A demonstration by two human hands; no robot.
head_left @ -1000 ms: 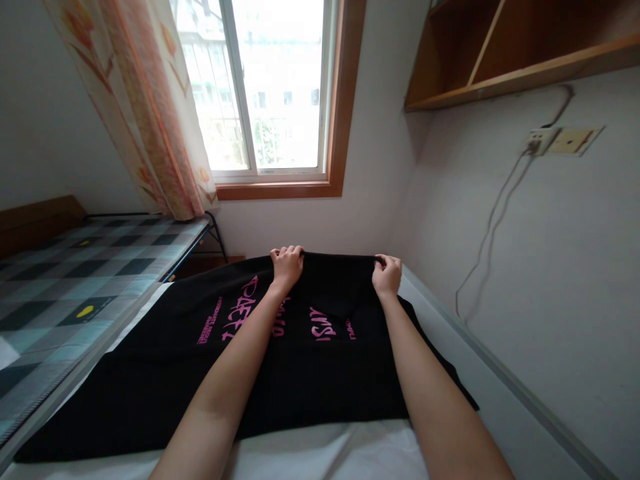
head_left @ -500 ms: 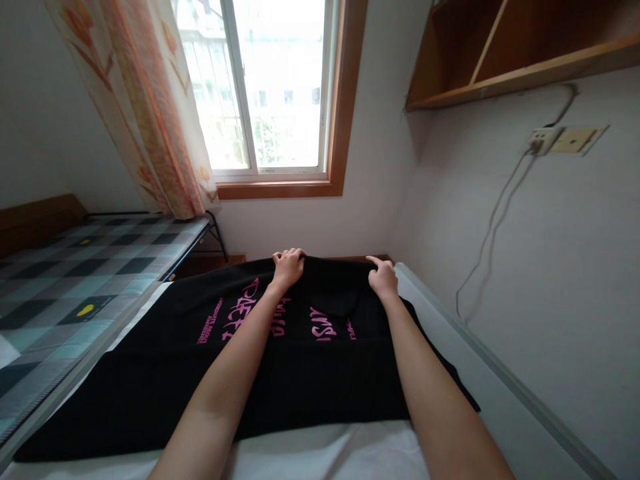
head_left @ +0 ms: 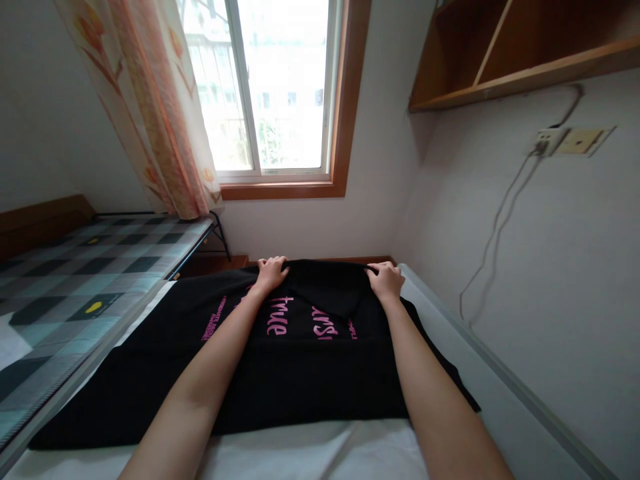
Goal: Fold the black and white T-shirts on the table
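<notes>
A black T-shirt (head_left: 310, 373) with pink lettering lies spread across a white bed (head_left: 320, 453). My left hand (head_left: 271, 272) rests on the shirt's far edge, its fingers curled over the cloth. My right hand (head_left: 386, 279) sits on the same far edge to the right, fingers bent and pressing on the fabric. Both forearms reach forward over the shirt. The word "true" shows in pink between my arms.
A second bed with a checked cover (head_left: 75, 273) stands to the left. A window (head_left: 270, 87) with a patterned curtain (head_left: 150, 107) is ahead. A wooden shelf (head_left: 500, 53) and a wall socket (head_left: 550, 141) with a hanging cable are on the right wall.
My left hand slid to the left along the shirt's far edge, uncovering the word "true". My right hand went from a pinch on the raised edge to pressing it down flat.
</notes>
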